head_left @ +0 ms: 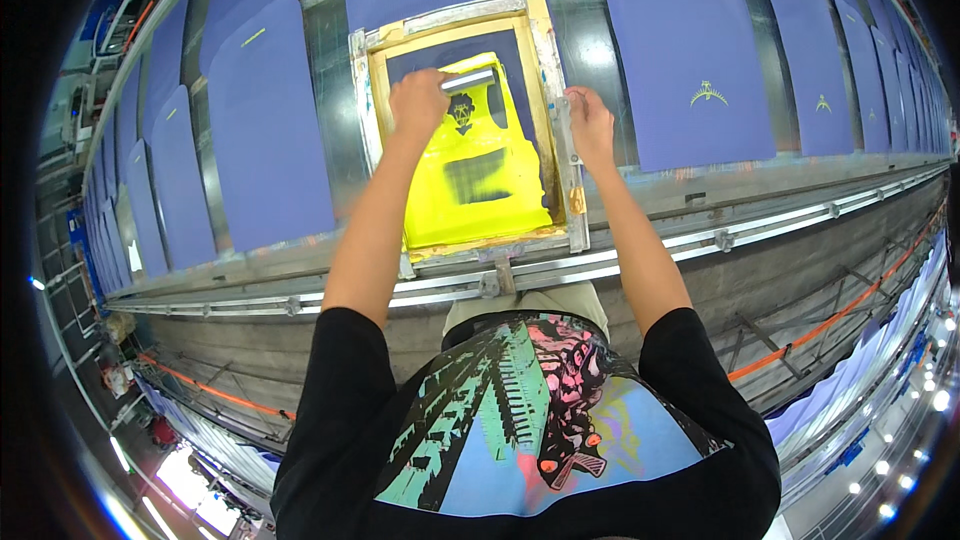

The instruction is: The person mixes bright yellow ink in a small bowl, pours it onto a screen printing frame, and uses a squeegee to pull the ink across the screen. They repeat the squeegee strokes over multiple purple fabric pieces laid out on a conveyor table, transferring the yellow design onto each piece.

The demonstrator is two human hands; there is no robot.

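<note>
Along the left of the long dark surface (590, 45), several blue panels (270, 130) lie flat side by side, the largest with a small yellow mark near its top edge. Near the middle sits a wooden frame (450, 17), its screen coated with bright yellow ink (430, 205) over much of the lower part, while dark blue shows along the top. Within its upper half, the left hand (417, 105) is closed round the left end of a squeegee (469, 80), which lies crosswise just above a small dark emblem (461, 113); a streaky dark patch shows lower down. With only 1 hand on the squeegee, and at its end, uneven pressure could leave the ink thin or streaked on 1 side. To the right, the right hand (592, 125) appears to grip the frame's right side bar with bent fingers, though its thumb's exact hold I cannot tell. Were that hold to slacken, the frame might slip under the drag of the squeegee and blur the design. Farther right, another blue panel (685, 50) bears a yellow arched print (709, 92), and more panels recede past it.
</note>
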